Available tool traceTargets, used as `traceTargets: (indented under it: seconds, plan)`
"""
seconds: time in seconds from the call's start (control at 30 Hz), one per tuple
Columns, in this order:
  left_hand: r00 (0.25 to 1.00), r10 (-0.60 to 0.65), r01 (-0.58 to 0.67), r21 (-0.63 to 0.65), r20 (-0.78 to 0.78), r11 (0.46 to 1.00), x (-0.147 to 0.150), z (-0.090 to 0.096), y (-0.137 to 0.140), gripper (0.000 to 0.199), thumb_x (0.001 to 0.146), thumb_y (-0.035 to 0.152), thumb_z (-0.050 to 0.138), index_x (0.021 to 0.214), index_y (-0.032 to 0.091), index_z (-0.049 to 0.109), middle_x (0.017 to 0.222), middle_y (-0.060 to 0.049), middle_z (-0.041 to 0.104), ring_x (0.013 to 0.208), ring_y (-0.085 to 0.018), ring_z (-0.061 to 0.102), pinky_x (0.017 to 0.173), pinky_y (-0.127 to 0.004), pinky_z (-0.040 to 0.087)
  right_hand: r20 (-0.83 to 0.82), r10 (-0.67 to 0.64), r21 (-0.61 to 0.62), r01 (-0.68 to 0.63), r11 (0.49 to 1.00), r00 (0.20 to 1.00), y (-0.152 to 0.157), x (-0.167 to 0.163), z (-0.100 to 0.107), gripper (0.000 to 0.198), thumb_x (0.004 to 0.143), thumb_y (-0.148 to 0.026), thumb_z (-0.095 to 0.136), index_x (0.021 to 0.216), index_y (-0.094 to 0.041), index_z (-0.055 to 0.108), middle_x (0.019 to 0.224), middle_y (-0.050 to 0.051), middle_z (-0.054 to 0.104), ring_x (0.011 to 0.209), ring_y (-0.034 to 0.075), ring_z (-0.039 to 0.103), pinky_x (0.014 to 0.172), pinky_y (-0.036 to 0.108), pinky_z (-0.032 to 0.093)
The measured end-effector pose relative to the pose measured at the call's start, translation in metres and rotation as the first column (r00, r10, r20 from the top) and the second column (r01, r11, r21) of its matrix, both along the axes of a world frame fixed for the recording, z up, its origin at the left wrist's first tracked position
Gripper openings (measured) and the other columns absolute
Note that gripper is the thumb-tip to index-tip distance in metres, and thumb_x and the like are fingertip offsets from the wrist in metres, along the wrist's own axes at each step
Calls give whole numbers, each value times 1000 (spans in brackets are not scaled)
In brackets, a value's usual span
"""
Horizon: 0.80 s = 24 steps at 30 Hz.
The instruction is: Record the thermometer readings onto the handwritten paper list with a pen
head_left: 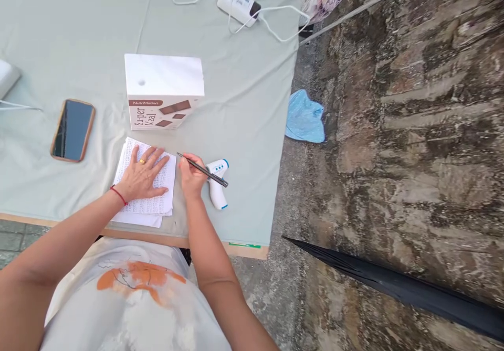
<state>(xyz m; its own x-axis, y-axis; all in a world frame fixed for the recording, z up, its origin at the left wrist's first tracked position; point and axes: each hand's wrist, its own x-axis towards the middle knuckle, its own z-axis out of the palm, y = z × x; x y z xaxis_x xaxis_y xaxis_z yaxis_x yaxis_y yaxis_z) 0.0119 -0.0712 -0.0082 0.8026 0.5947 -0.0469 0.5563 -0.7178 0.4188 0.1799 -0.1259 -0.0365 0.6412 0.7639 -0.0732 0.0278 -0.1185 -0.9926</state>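
A white box (164,78) stands on a cloth-covered counter (252,125), seen from above. On the box's near side lies a stack of text-covered papers (147,205); the left hand (145,177) rests flat on it, fingers spread. Toward the box's near right, the right hand (192,178) pinches a dark pen (205,171), its tip pointing toward the box. The pen looks light, stiff and perhaps slick, best gripped low near the tip. The papers seem light, limp and easily creased: press them flat with a palm, or lift by an edge.
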Motion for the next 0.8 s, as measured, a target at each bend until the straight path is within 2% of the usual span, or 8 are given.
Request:
traceTargets:
  seconds: [0.1,0.23,0.37,0.6,0.8]
  plan:
    - [1000,-1,1,-9,8,1000,0,1,0,90,85,60,73,159,18,44,169,-20,37,155,-49,34,127,-75,5,15,-71,-56,72,996,997,2,-6,-8,30,82,-52,64,85,-22,61,77,0,60,71,15,55,72,33,52]
    - [999,-3,4,12,-43,1000,0,1,0,89,87,61,71,160,20,42,171,-18,35,156,-47,32,127,-73,5,73,-19,-101,26,995,997,0,-6,-12,24,83,-46,64,84,-22,64,75,-1,62,72,15,55,72,32,52]
    - [999,-17,18,20,-52,1000,0,2,0,90,87,62,71,160,18,42,170,-20,35,156,-48,32,126,-74,6,134,47,-67,-38,997,990,-2,-3,-12,27,86,-48,62,84,-22,66,76,0,65,73,16,57,73,32,52]
    - [994,-10,16,46,-113,999,4,12,-2,85,90,59,68,160,17,43,170,-20,37,155,-47,35,126,-74,11,203,50,49,-61,997,978,-2,-2,-16,28,89,-48,62,84,-21,68,74,-1,67,67,14,59,67,29,52]
    - [990,-28,34,43,-137,998,4,15,-3,85,91,60,66,159,15,43,170,-22,36,155,-47,35,125,-75,14,251,61,52,-76,996,966,-2,0,-17,24,90,-43,62,84,-21,70,73,-1,68,65,14,59,65,28,52]
